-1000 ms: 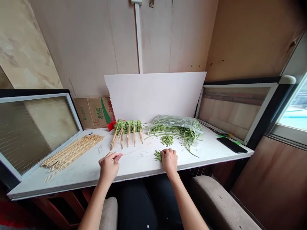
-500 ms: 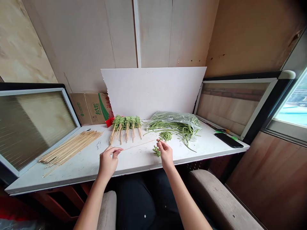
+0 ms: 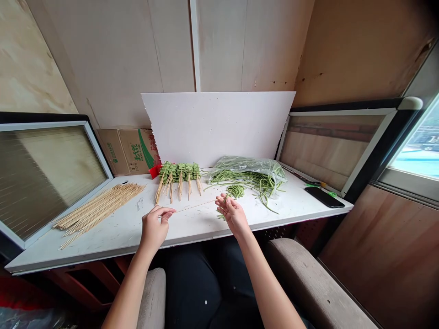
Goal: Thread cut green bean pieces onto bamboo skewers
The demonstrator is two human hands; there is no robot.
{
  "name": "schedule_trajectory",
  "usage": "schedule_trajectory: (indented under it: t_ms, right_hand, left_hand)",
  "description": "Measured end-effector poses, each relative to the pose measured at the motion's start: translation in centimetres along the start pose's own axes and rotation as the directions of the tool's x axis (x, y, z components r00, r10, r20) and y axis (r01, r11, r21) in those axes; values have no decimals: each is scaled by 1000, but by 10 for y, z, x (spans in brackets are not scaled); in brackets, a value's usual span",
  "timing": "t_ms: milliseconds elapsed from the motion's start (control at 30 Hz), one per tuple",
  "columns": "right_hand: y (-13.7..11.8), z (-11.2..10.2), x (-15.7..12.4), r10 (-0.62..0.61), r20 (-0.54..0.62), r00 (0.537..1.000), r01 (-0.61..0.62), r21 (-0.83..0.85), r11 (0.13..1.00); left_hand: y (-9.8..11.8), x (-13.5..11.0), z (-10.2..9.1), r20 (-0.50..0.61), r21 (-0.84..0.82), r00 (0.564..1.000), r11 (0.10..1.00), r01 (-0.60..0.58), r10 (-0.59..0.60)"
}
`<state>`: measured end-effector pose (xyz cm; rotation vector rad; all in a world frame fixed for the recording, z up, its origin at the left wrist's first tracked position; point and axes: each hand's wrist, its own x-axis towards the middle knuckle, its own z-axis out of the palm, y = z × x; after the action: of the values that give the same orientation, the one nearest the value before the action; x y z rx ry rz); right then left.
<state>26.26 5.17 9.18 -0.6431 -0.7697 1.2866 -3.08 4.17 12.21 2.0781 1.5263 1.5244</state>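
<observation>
A thin bamboo skewer (image 3: 194,207) is pinched near its left end in my left hand (image 3: 154,227), held above the front of the table. At the skewer's right end, my right hand (image 3: 235,216) is closed with its fingertips around a short piece of green bean, mostly hidden by the fingers. Just behind that hand lies a small pile of cut bean pieces (image 3: 236,191). Another few cut pieces (image 3: 221,216) are largely covered by the right hand. Bundles of filled bean skewers (image 3: 180,172) lie at the back, their bare sticks pointing toward me.
Loose bamboo skewers (image 3: 103,208) are spread on the left of the white table (image 3: 192,235). Long green beans (image 3: 236,177) lie partly in a clear plastic bag (image 3: 254,165). A black phone (image 3: 324,197) rests at right. Behind stand a cardboard box (image 3: 126,151) and a white board (image 3: 219,128).
My right hand has shifted slightly left along the skewer and turned, its fingers now around the skewer's end. My left hand stays nearly in place. The view has tilted slightly.
</observation>
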Motion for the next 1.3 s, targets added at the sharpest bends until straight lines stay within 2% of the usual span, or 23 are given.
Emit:
schedule_trajectory:
  t_ms: [400,1000,1133,1300]
  right_hand:
    - [-4,4,-4,-27,52,998,29,-38,999]
    - [-7,10,-7,-40,41,998,41,-39,998]
    - [-5,6,-5,-78,39,996,80,-65,995]
    - [-3,1,-4,-180,10,984,179,-207,962]
  left_hand:
    - [0,0,-1,9,27,1000,1000,8,-8]
    - [-3,-3,2,16,42,998,997,65,-66]
    - [-2,-3,3,25,68,996,994,87,-89]
    - [1,-3,2,21,124,999,991,46,-49]
